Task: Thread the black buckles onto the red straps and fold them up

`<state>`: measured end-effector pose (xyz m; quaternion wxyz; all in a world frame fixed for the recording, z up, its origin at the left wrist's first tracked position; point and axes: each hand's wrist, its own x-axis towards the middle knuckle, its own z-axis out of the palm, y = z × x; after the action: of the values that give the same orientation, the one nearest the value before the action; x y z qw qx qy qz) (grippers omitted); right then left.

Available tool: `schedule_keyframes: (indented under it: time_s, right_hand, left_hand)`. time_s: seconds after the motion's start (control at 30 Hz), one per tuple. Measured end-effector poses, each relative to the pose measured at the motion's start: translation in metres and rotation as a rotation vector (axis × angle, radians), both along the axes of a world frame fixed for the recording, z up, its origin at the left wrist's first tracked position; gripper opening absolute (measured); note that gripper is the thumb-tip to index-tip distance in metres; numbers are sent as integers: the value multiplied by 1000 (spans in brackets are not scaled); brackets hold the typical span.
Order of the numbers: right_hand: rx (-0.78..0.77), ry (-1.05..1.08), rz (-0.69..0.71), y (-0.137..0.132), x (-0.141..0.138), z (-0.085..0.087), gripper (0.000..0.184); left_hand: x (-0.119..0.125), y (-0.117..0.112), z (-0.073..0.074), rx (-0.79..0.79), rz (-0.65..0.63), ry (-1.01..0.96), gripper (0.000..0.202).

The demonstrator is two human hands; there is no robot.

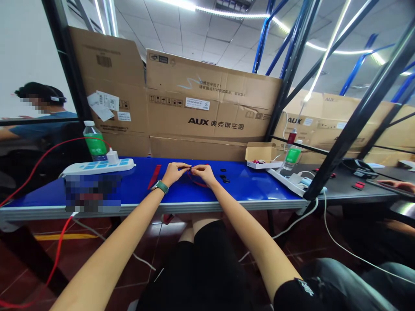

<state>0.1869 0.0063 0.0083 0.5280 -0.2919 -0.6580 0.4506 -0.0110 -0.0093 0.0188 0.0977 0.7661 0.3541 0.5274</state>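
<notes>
My left hand (173, 172) and my right hand (203, 174) sit close together above the blue tabletop (253, 185), fingertips meeting. Both pinch a thin red cord (194, 181), which droops in a loop to the table. Anything small between the fingertips is hidden. A flat red strip (154, 177) lies left of my left hand, and several small black pieces (224, 178) lie right of my right hand. A green-strapped watch (160, 186) circles my left wrist.
A white power strip (99, 167) and a green-labelled bottle (94, 140) stand at the left, with a red cable trailing down. An open small box (261, 155) stands at the right. A co-worker (39, 114) sits far left; another person's hand (397, 185) shows far right.
</notes>
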Motion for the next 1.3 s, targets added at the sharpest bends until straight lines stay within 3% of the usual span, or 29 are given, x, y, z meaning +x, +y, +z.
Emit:
schedule_keyframes:
  time_s: [0.23,0.53,0.8,0.93,1.17,1.3]
  right_hand:
    - [-40,85,5,-2,0,3,47]
    - [-100,56,76,-11,-7,5,61]
    - [-228,122,152,-18,-8,10,58]
    - [-185,78,132,-20,-5,13,53]
    - [-89,-13,95,-20,-4,12,54]
    - [82,-148,-72,-8,-6,6,44]
  left_hand:
    - [1,-1,0,-45,-76,5,22]
    - [2,4,-3,8,30,-33,5]
    - [4,-5,4,76,45,141,11]
    - [1,-7,8,123,91,152,14]
    - [-7,-4,10,200,279,63,16]
    - [-12,-1,5,196,363,76,16]
